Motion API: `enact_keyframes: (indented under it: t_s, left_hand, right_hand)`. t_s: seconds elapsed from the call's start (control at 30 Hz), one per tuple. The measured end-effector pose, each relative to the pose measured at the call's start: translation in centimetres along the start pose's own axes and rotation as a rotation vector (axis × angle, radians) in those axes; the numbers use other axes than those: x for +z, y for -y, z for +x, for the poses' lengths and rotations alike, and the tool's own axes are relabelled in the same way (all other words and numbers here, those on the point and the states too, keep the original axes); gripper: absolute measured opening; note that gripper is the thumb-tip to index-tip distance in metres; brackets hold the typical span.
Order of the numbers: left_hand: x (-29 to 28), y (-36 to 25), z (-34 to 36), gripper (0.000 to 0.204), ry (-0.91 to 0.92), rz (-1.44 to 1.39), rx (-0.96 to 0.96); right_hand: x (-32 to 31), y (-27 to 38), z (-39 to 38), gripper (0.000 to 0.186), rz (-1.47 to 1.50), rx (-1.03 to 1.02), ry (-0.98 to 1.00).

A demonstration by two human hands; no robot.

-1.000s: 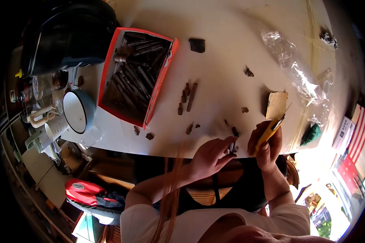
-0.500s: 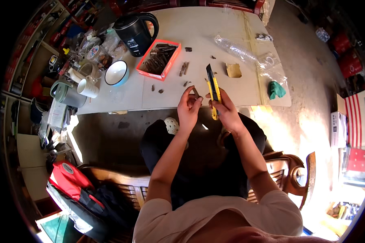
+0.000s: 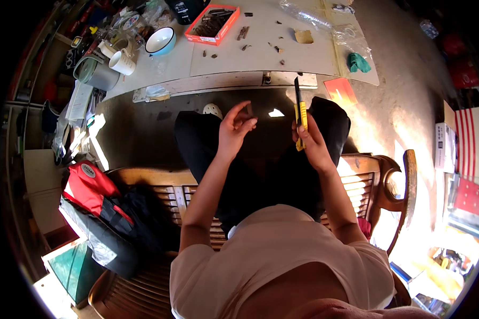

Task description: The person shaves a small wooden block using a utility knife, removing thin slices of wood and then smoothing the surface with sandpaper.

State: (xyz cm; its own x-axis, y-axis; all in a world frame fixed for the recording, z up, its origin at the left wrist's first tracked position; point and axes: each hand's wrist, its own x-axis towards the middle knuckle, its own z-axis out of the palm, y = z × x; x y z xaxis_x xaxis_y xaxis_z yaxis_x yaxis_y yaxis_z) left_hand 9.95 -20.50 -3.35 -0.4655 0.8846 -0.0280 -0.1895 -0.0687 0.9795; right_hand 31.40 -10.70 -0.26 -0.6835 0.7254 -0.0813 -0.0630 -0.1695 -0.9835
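Note:
My left hand (image 3: 235, 130) pinches a small dark brown piece (image 3: 249, 109) between thumb and fingers, held in the air over my lap, short of the table's front edge. To its right, my right hand (image 3: 311, 139) grips a yellow utility knife (image 3: 302, 121) upright, its dark blade pointing toward the table. The blade's tip is apart from the piece. On the white table (image 3: 213, 74) ahead lie several small brown fragments (image 3: 243, 33), a scrap of tan card (image 3: 303, 36) and a red open box (image 3: 212, 24) of dark sticks.
A blue-rimmed bowl (image 3: 160, 41), white cup (image 3: 122, 63), black kettle (image 3: 185, 11) and clutter crowd the table's left. A clear plastic bottle (image 3: 308, 16) and green cloth (image 3: 358, 62) lie at the right. I sit on a wooden bench (image 3: 378, 175) beside a red-black bag (image 3: 93, 183).
The view has drawn back, so the table sits higher in the picture. My hands have pulled back from the table edge toward me and moved apart, still holding the piece and knife.

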Motion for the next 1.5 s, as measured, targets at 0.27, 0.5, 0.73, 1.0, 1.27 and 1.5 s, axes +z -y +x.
enact_keyframes:
  t_s: [0.27, 0.5, 0.73, 1.0, 1.27, 1.5]
  left_hand:
    - [-1.2, -0.8, 9.8, 0.051, 0.213, 0.089, -0.045]
    - [-1.7, 4.3, 18.5, 0.050, 0.252, 0.267, -0.075]
    - [-3.4, 8.6, 24.8, 0.052, 0.115, 0.963, 0.438]
    - [-2.5, 7.9, 27.3, 0.052, 0.281, 0.997, 0.286]
    - [-3.2, 7.3, 27.4, 0.052, 0.434, 0.942, 0.375]
    - [-3.4, 7.4, 27.1, 0.056, 0.447, 0.932, 0.393]
  right_hand:
    - [-2.7, 0.6, 8.2, 0.029, -0.022, 0.169, 0.041]
    - [-6.5, -3.0, 18.2, 0.025, -0.304, 0.175, 0.192]
    - [-6.7, -5.8, 23.0, 0.041, -1.095, -0.080, 0.022]
    - [-6.2, -7.2, 24.9, 0.035, -1.174, -0.100, 0.022]
    - [-6.2, -6.9, 23.8, 0.035, -1.160, -0.034, 0.001]
    - [-6.2, -7.9, 23.5, 0.038, -1.245, -0.076, -0.027]
